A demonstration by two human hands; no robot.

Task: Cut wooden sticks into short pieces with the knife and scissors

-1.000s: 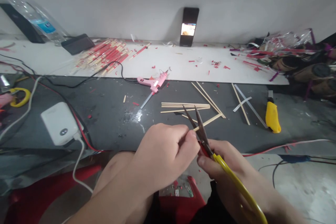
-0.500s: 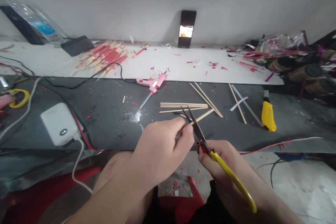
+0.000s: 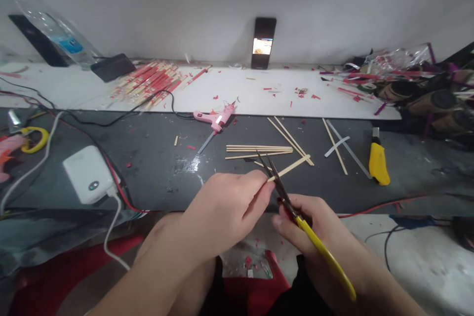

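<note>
My left hand (image 3: 237, 202) is closed, pinching a thin wooden stick (image 3: 294, 165) between thumb and fingers, its free part pointing up and right. In my right hand (image 3: 311, 222) is a pair of scissors (image 3: 326, 256) with yellow handles. The narrow blades are slightly parted and straddle the stick just beyond my left fingertips. Behind the blades, several wooden sticks (image 3: 259, 148) lie side by side on the dark table. Two more sticks (image 3: 291, 140) lie slanted to the right of them, close to the held stick's far end.
A pink glue gun (image 3: 215, 119) lies left of the sticks. Further right are clear glue sticks (image 3: 348, 148) and a yellow utility knife (image 3: 378, 162). A white power bank (image 3: 89, 175) with cables is on the left. A lit phone (image 3: 263, 43) leans on the wall; wrapped sticks (image 3: 151, 84) are piled behind.
The held stick now reaches further to the right beyond the scissor blades. My right thumb has shifted slightly on the handles, and the view has moved a little.
</note>
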